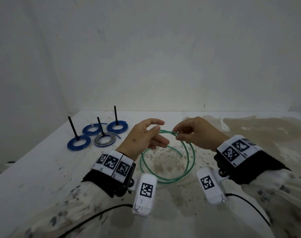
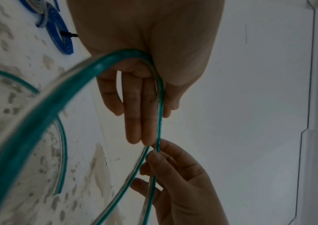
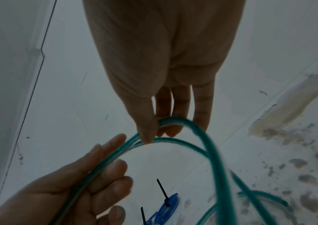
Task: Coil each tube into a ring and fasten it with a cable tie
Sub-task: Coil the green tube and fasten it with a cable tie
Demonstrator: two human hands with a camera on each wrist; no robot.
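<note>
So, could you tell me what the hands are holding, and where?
The right hand pinches the green tube where its turns overlap at the coil's top; the left hand's straight fingers only support those strands.

The head camera looks forward and down from above onto the stained white table [image 1: 43, 169] and back wall, while each wrist camera peers closely along its own palm toward the fingers — all three sharing the green tube [image 1: 187, 162] and blue coils [image 1: 78, 143] at the left.

- Four tied coils [image 1: 98, 134] with upright black cable ties [image 1: 72, 127] crowd the table's [image 1: 43, 169] far left.
- The green tube [image 1: 187, 152] loops between both hands.
- Right of it the table is open.
</note>
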